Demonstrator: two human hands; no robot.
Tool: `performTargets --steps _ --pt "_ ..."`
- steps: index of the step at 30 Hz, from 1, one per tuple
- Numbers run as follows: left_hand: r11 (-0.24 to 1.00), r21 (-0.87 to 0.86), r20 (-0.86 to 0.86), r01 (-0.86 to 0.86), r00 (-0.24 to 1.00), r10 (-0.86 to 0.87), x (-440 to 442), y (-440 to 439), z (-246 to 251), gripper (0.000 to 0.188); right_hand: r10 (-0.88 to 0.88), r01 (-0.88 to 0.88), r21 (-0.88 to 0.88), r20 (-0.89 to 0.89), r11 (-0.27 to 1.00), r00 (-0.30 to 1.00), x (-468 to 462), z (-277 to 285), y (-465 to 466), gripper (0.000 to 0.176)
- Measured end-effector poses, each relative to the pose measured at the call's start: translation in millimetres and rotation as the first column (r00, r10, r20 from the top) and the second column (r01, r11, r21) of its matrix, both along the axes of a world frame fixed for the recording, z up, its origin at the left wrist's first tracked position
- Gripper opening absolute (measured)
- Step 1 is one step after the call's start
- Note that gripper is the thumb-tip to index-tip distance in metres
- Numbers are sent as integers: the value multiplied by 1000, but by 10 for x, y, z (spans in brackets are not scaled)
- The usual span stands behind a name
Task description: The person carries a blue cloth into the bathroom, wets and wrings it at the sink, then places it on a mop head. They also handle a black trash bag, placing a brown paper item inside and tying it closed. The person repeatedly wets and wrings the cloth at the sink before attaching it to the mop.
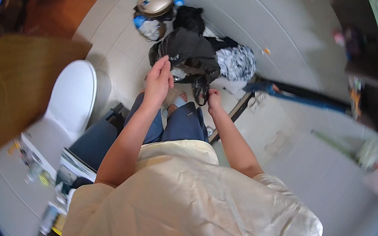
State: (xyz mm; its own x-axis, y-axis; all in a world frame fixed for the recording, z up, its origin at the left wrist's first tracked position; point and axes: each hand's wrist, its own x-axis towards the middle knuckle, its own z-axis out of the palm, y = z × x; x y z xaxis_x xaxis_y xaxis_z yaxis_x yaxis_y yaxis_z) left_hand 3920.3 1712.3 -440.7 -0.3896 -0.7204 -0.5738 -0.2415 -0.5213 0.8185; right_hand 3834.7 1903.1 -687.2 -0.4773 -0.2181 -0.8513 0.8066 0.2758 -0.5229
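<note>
A black plastic bag point(196, 48) hangs bunched in front of my knees, its mouth partly spread. My left hand point(159, 77) pinches the bag's near-left rim between thumb and fingers. On the other side, my right hand point(214, 100) has its fingers closed on a drooping loop of the same bag, apparently a handle. Something pale point(178, 73) shows at the opening between the hands; what it is cannot be made out. The bag hides part of the floor and whatever lies directly behind it.
To the left stands a toilet with a white lid point(74, 93), beside a dark bin point(94, 140). Beyond the bag are a gold-coloured round lid point(154, 0), a black bundle point(189, 19) and a black-and-white patterned cloth bundle point(237, 63). A dark floor sill point(236, 112) runs on the right.
</note>
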Motion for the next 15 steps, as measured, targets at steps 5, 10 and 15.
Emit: performTargets --steps 5,10,15 --pt "922 147 18 -358 933 360 721 -690 -261 38 225 -203 -185 106 962 969 -186 318 -1014 18" --pt "740 394 104 -545 827 553 1666 -1261 -1021 24 690 -722 -179 -213 668 691 -177 254 -2258 26" --pt "624 287 9 -727 653 757 2395 -1885 -1688 13 828 -971 109 -547 214 121 392 -248 -3749 19"
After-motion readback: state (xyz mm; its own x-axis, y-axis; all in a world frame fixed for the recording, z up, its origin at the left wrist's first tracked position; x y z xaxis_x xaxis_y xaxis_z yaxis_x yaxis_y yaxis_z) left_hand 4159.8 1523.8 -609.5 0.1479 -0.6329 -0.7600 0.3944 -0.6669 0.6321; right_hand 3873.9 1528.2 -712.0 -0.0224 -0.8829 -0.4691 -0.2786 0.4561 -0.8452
